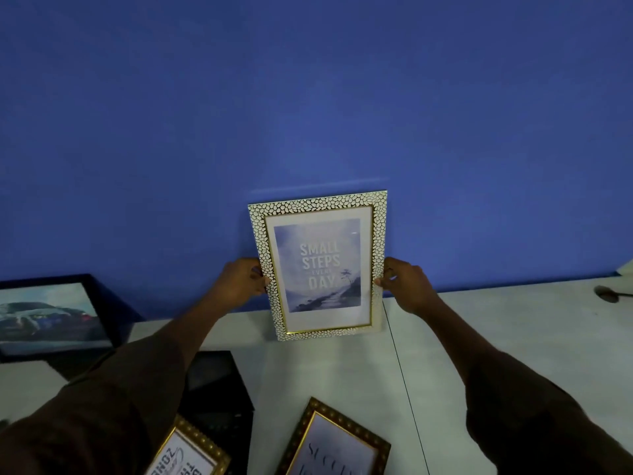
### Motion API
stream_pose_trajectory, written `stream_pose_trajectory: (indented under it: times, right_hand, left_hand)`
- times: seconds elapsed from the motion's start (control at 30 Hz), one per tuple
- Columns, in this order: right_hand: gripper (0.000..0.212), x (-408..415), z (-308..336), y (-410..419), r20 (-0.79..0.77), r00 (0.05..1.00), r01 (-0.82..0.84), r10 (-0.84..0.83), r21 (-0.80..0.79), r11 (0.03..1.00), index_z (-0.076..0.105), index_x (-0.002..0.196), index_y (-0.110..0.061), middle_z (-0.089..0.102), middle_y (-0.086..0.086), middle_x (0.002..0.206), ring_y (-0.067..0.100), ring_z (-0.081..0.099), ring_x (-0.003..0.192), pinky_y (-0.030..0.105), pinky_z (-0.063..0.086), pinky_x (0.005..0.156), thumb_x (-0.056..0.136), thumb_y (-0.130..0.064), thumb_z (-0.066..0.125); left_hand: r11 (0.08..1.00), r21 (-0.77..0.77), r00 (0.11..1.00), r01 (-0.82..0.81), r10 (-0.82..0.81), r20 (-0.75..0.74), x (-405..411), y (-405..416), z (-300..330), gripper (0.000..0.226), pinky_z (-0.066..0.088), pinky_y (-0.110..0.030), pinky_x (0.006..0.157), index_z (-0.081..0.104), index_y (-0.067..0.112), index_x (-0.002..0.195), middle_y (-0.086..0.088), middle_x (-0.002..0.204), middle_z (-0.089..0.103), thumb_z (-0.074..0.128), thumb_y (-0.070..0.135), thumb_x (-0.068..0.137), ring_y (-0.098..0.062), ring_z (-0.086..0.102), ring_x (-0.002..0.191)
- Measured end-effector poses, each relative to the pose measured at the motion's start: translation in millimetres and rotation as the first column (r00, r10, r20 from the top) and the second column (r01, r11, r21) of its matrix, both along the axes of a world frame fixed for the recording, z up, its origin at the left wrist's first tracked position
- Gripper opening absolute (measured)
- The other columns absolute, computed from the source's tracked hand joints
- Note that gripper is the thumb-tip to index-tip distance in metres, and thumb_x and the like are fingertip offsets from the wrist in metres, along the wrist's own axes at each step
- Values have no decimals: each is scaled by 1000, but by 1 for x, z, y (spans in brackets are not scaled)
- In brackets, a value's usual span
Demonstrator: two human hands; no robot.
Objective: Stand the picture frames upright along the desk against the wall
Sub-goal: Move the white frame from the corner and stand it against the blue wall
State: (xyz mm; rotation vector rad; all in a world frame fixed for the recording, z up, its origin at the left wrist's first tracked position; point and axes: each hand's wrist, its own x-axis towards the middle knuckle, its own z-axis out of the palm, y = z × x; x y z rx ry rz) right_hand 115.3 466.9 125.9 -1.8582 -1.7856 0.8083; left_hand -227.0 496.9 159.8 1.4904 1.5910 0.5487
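Note:
A white and gold pebble-patterned picture frame [320,265] with a "Small steps every day" print stands upright on the pale desk [496,337], its top against the blue wall [308,97]. My left hand [239,281] grips its left edge and my right hand [406,282] grips its right edge. A black frame with a car picture [48,313] stands leaning at the far left. Two gold-beaded frames lie flat near the front edge, one at the lower left [190,454], half hidden by my left sleeve, and one at the lower middle [334,443].
A black box [215,389] sits on the desk under my left forearm. A dark seam [400,371] runs across the desk right of the held frame. A small dark object [608,293] lies at the far right by the wall.

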Motion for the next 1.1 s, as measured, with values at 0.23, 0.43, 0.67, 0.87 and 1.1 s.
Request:
stream_pose_trajectory:
  times: [0.23, 0.43, 0.67, 0.87, 1.1]
  right_hand:
    - [36, -4, -36, 19, 32, 999, 0, 1, -28, 1000, 43, 70, -33, 63, -2, 83, 26, 68, 82, 30, 46, 66, 94, -19, 66]
    - [9, -1, -66, 26, -6, 1000, 16, -16, -57, 998, 58, 92, -18, 74, 5, 94, 30, 69, 93, 31, 47, 73, 93, -21, 66]
    - [10, 0, -79, 30, -20, 1000, -1, 0, -41, 999, 56, 92, -23, 76, 5, 103, 26, 70, 95, 27, 42, 69, 94, -22, 65]
    - [18, -1, -80, 26, -48, 992, 112, -114, -57, 992, 63, 103, -15, 75, 6, 103, 27, 71, 94, 29, 47, 77, 91, -26, 70]
    - [38, -4, -82, -37, -42, 967, 239, -253, -212, 948, 61, 116, -19, 74, 2, 109, 25, 67, 105, 34, 50, 89, 85, -36, 75]
  left_hand:
    - [997, -74, 992, -7, -2, -128, 2, 16, -27, 19, 60, -48, 87, 72, 0, 102, -21, 99, 75, 72, 6, 85, -35, 74, 90]
    - [999, -48, 975, 5, -16, -223, 10, 18, -44, 17, 60, -46, 86, 73, 0, 99, -18, 99, 77, 71, 7, 84, -32, 75, 89]
    - [999, -29, 969, -40, 32, -243, 11, 15, -53, 17, 60, -44, 87, 73, 1, 99, -17, 99, 77, 71, 10, 85, -31, 74, 91]
    - [994, -15, 928, -110, 98, -359, 19, 9, -47, 31, 45, -29, 83, 67, 2, 112, -16, 119, 70, 71, 20, 87, -34, 64, 111]
    - [987, -8, 938, -163, 152, -312, 19, -35, -45, 40, 46, -31, 91, 62, 0, 117, -16, 119, 68, 75, 17, 84, -32, 63, 112]
